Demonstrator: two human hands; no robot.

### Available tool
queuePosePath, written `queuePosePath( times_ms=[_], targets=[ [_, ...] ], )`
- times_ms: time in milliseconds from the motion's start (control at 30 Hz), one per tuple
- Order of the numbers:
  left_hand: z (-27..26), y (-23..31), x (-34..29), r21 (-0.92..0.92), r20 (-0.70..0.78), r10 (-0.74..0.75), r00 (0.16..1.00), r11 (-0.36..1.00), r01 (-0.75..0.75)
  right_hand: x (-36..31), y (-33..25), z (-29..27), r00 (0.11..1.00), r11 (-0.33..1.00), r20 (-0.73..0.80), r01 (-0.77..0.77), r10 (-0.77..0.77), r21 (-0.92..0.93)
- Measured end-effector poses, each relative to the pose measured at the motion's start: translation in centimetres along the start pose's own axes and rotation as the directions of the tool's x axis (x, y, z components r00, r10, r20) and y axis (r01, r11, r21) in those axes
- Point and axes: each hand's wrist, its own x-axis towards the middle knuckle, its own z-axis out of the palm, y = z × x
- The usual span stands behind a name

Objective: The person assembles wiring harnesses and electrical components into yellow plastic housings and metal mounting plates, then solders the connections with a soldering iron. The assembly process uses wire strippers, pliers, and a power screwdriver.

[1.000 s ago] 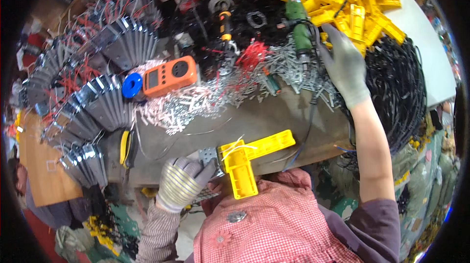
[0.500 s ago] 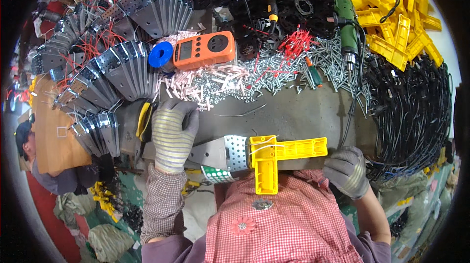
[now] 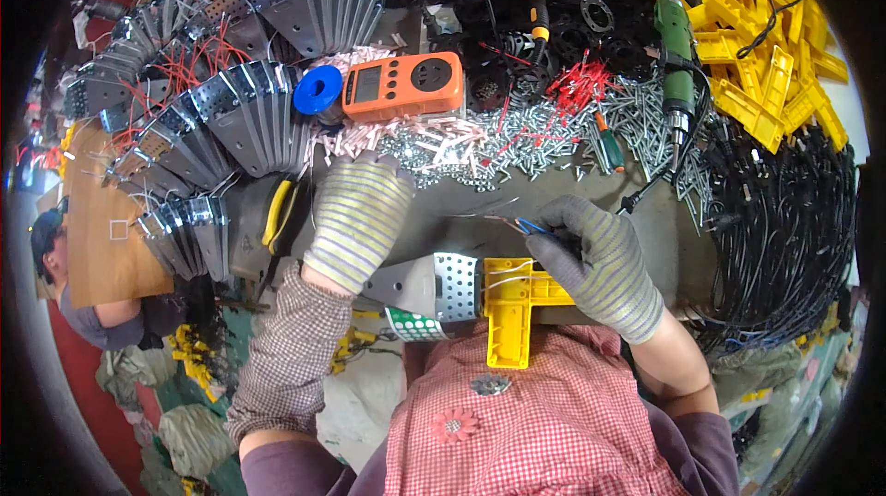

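My left hand [image 3: 362,221], in a grey and yellow striped glove, reaches to the near edge of a pile of pale pink tubes [image 3: 355,138]. Its fingers are curled in, and whatever lies between them is hidden. Over the bench, my right hand [image 3: 600,265], gloved alike, pinches a blue-insulated wire [image 3: 529,226] whose bare copper ends point left. Below the hands lies a yellow plastic housing [image 3: 508,339] with pale wires across it. A perforated metal plate [image 3: 457,286] with a grey tapered body adjoins its left side. My right hand covers part of the housing's right arm.
Yellow-handled pliers [image 3: 278,213] lie left of my left hand. Behind are an orange meter [image 3: 402,87], a blue spool [image 3: 318,90], loose screws [image 3: 554,131], a green electric screwdriver [image 3: 677,58] and black cables [image 3: 784,228]. Metal plates [image 3: 249,118] stand at left; another person [image 3: 88,311] sits beyond.
My right hand has moved left and up from beside the housing's right end, bringing the blue wire over the bench. My left hand has shifted right and up toward the pink tubes.
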Motion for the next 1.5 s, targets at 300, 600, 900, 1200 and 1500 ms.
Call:
queuePosePath(
  times_ms=[300,600,900,1200,1500],
  targets=[
    [-4.9,6.3,-0.2,-0.977,0.149,-0.444,0.884,0.071,0.200,-1.3,-0.4,-0.4,0.987,0.980,0.016,-0.158,0.157,0.123],
    [-5.4,9.5,0.3,-0.972,0.216,-0.475,0.853,-0.183,0.144,-1.7,-0.7,0.1,0.994,1.000,-0.111,-0.024,0.022,-0.018],
    [-6.3,9.0,0.8,-0.900,0.325,-0.370,0.870,-0.405,0.164,-1.6,0.1,-0.1,0.989,0.989,-0.084,0.115,-0.122,-0.091],
    [-7.3,8.0,0.8,-0.961,0.267,-0.245,0.932,-0.143,0.238,-1.1,0.5,-1.2,0.913,0.875,0.130,0.408,-0.386,-0.262],
    [-8.8,8.6,2.0,-0.947,0.015,-0.301,0.953,0.302,0.110,-3.2,2.5,-2.5,0.992,0.976,0.117,-0.064,0.041,0.206]
  ],
)
